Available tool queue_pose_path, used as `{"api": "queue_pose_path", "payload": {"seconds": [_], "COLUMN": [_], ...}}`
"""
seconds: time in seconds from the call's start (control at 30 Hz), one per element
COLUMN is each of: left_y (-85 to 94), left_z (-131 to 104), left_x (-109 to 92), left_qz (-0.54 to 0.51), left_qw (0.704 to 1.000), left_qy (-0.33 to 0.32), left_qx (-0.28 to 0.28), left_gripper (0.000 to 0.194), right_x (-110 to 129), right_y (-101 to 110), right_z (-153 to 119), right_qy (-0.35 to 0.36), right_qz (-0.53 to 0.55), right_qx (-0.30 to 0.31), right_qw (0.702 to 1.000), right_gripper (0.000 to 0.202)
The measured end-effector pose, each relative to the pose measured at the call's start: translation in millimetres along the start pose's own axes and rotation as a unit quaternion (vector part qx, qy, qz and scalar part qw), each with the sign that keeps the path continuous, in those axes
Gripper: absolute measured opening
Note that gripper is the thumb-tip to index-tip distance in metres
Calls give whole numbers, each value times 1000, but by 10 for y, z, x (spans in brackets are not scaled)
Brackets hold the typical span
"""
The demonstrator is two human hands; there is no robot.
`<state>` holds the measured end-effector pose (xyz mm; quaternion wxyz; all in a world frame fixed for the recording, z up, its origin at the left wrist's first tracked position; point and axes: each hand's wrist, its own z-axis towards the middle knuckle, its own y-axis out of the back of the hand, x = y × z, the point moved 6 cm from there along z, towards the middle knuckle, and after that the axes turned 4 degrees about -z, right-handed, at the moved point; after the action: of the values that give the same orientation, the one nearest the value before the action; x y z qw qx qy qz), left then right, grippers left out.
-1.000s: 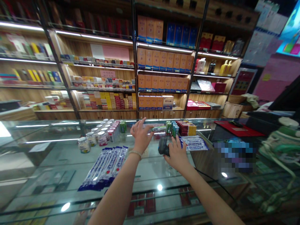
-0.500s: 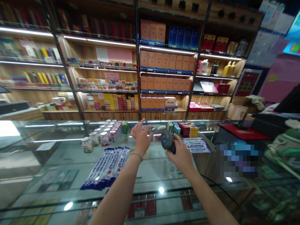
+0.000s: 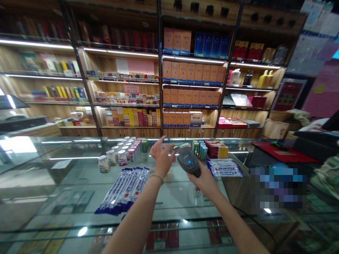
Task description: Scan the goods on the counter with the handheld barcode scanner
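A small green-and-white pack [image 3: 181, 146] is pinched between the thumb and forefinger of my left hand [image 3: 162, 156], its other fingers raised. My right hand [image 3: 203, 179] is wrapped round the handle of a dark grey barcode scanner [image 3: 188, 161] with a lit blue light. The scanner's head is just below the pack, and I see a small gap between them. Left of my left hand, long blue-and-white packets [image 3: 124, 190] lie fanned on the glass counter [image 3: 174, 204]. More blue-and-white packets [image 3: 224, 167] lie to the right of the scanner.
Clear jars with white lids [image 3: 122, 157] stand in rows at the left, beside green cans [image 3: 144, 145]. Green and blue cans [image 3: 202, 150] and a stack of red-and-yellow packs [image 3: 215, 149] are on the right. A red mat [image 3: 286, 152] lies farther right. Stocked shelves [image 3: 193, 84] line the back.
The scanner's head has turned left and now lies flatter, closer under the pack. My left hand keeps its pinch on the pack. The whole view has shifted slightly.
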<state>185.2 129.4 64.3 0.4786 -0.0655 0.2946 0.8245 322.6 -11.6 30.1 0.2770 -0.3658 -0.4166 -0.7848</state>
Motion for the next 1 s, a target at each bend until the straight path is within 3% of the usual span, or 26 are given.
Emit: {"api": "queue_pose_path", "payload": {"seconds": [0.27, 0.53, 0.7, 1.0], "left_y": [5, 23, 27, 12], "left_z": [2, 19, 21, 29], "left_x": [-11, -16, -21, -16], "left_qz": [7, -5, -4, -7], "left_qw": [1000, 1000, 1000, 1000], "left_qy": [-2, 7, -2, 5], "left_qx": [-2, 4, 3, 8], "left_gripper": [22, 22, 22, 23], "right_x": [-44, 4, 28, -110], "right_y": [24, 65, 25, -100], "right_z": [6, -5, 14, 20], "right_qy": [1, 47, 124, 130], "right_qz": [-41, -191, -319, -465], "right_qx": [-24, -38, -58, -41], "right_qw": [999, 980, 938, 875], "right_gripper": [36, 34, 36, 39]}}
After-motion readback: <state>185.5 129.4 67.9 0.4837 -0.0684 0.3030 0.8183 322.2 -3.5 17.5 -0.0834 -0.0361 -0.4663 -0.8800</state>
